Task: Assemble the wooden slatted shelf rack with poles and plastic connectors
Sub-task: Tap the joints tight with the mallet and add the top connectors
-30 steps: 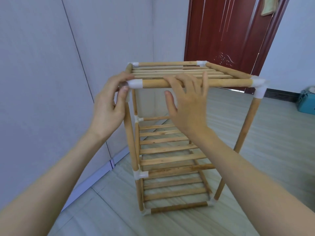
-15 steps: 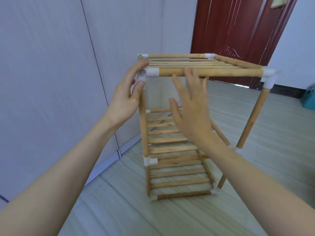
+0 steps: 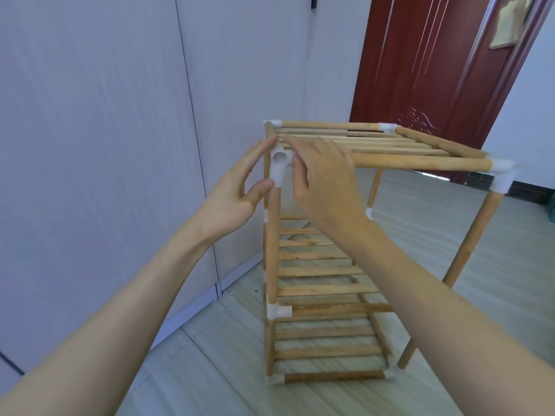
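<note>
**woodnoob:** Rack [image 3: 327, 265] stands on the floor [image 3: 480, 265] in the corner, next to the wall panels [image 3: 120, 145], with the red door [image 3: 435, 70] behind it. Top, middle and bottom tiers are all slatted. No boxes or bins in view, so nothing is holding anything.

**polefan:** Where are the hands?

**woodnoob:** Both at the near left top corner. The white connector [image 3: 278, 168] there sits on the upright pole [image 3: 273, 250], and its round socket faces the camera, empty. Left hand [image 3: 237, 193]: thumb tip touches the connector's lower end, fingers are stretched up along its left side, nothing curled round it. Right hand [image 3: 324, 181]: the grip is on the left end of the front top pole [image 3: 420, 162], fingers over the top and thumb beneath, right beside the connector.

**polefan:** And compared with half a second back?

**woodnoob:** Back then the right hand was flat and held in front of that pole, gripping nothing; now it's on it and further left. The left hand was already at that corner. The view has also swung, so the rack sits more to the right and the connector's socket now shows. The far right connector [image 3: 501, 175] is seated on its pole, same as before.
</note>
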The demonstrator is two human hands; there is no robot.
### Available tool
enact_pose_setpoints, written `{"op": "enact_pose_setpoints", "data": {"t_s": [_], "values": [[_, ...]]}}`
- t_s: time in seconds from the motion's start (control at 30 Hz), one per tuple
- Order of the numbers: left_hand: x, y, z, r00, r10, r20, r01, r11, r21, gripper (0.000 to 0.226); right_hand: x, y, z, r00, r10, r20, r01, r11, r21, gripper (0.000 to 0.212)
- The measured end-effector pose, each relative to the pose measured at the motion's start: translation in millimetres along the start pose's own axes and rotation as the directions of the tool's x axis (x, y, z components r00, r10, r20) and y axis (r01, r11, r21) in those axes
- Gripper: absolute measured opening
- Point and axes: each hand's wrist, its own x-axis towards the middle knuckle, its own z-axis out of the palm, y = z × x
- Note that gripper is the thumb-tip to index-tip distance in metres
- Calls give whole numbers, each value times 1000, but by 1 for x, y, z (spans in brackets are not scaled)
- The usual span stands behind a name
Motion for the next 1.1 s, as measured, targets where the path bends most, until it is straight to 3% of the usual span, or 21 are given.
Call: {"op": "enact_pose_setpoints", "data": {"t_s": [0.1,0.2,0.33,0.43,0.5,0.57,0.63,0.73,0.83,1.0,1.1], "values": [[-9,-12,7,992,-112,-67,104,989,-105,45,4,9,-1,996,-36,80,37,999,-14,32],[-14,-16,23,960,-279,-16,250,881,-401,20,7,13,-1,987,-49,154,45,999,27,31],[-18,-24,31,967,-248,53,240,823,-515,27,3,16,-1,979,-31,199,14,996,84,31],[-27,-28,36,959,-226,172,282,824,-491,43,2,15,-1,981,-36,191,20,996,89,31],[-26,-25,33,955,-282,94,282,755,-592,41,1,14,0,984,-47,172,34,996,78,31],[-11,-16,26,894,-445,-55,268,629,-730,32,-3,13,1,989,-64,131,58,997,50,30],[12,-5,21,834,-540,-113,325,647,-690,32,-6,11,3,992,-81,93,80,997,21,30],[35,13,30,846,-533,10,435,681,-589,50,-8,10,6,995,-94,45,93,995,23,27],[35,19,39,818,-575,11,442,615,-653,44,-11,12,6,996,-81,21,79,995,67,26],[14,4,52,825,-565,21,437,614,-657,51,-27,8,8,993,-111,-30,113,990,84,25],[11,12,50,809,-587,7,445,606,-659,42,-30,6,5,994,-102,-46,106,991,85,25]]}}
